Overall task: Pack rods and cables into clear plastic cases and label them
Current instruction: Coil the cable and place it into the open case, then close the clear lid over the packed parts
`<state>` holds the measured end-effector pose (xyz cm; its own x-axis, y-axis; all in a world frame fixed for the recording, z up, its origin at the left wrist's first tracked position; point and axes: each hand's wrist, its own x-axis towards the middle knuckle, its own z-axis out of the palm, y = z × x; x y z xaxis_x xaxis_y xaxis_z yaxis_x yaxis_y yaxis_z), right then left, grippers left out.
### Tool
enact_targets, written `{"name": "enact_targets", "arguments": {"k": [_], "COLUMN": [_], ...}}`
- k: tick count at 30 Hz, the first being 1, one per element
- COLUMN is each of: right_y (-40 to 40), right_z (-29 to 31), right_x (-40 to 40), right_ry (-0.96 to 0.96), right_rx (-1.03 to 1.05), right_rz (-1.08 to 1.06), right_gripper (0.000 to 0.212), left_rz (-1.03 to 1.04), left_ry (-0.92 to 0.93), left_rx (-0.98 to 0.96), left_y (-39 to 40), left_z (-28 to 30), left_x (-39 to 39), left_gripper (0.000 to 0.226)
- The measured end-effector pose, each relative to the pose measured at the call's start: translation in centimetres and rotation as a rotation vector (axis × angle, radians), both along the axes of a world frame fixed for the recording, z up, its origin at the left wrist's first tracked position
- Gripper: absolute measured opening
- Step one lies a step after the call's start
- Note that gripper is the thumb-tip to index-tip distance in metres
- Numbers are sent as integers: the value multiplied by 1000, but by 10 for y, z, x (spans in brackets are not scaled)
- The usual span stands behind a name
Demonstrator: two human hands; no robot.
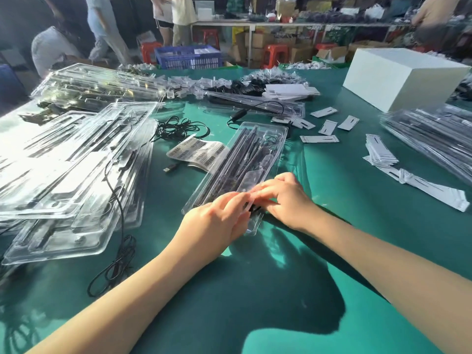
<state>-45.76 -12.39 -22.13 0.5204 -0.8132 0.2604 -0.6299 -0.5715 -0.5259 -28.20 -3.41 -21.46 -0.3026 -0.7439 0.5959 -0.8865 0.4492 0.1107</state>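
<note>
Both hands, left hand (pixel 219 215) and right hand (pixel 283 198), pinching clear case (pixel 237 162) shut mid-worktop (pixel 332 226), securing rods (pixel 229 169).

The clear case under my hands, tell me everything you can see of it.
The case is a long, narrow tray of clear glossy plastic with moulded compartments. It lies flat on the green table, angled away to the right. Dark rods run along it, thin cable near the far end. Both hands, left and right, grip its near end. Its left edge overlaps the barcode labels.
</note>
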Motion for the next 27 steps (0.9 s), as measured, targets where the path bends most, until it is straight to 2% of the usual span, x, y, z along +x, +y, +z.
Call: {"name": "enact_targets", "arguments": {"k": [6,10,12,13,14,16,17,19,20,21,24,27], "right_y": [-2,-9,-19,-26,-34,-52,-61,-73,-76,-75,-79,-94], "right_z": [4,15,23,28,34,42,44,40,34,29,14,-7], "right_x": [-3,-22,-43,-58,-77,-126,-154,-203,-220,-233,-260,-288], "right_ry": [-35,-70,-183,-218,-176,134,346,696,815,852,709,389], "right_rx": [142,514,522,422,274,65,84,310,433,494,400,295], "right_rz": [-10,84,-63,-211,-388,-714,-849,-1049,-1081,-1068,-1092,-1099], "right_gripper": [29,27,18,15,17,31,39,54,57,53,53,40], "left_rz": [35,34,46,47,47,45,43,33,26,14,-1,5], "left_ry": [-32,-63,-135,-164,-186,-226,-236,-222,-207,-181,-86,-83], "left_rx": [115,195,215,219,224,230,230,234,229,227,299,313], "left_y": [-1,0,0,0,0,-1,-1,-1,-2,-3,-5,-9], "left_z": [0,-2,-1,0,1,3,2,0,-1,-3,-6,-10], "left_x": [0,5,6,6,6,5,4,3,4,5,6,9], "left_gripper": [33,42,45,45,46,45,45,44,44,43,48,54]}}
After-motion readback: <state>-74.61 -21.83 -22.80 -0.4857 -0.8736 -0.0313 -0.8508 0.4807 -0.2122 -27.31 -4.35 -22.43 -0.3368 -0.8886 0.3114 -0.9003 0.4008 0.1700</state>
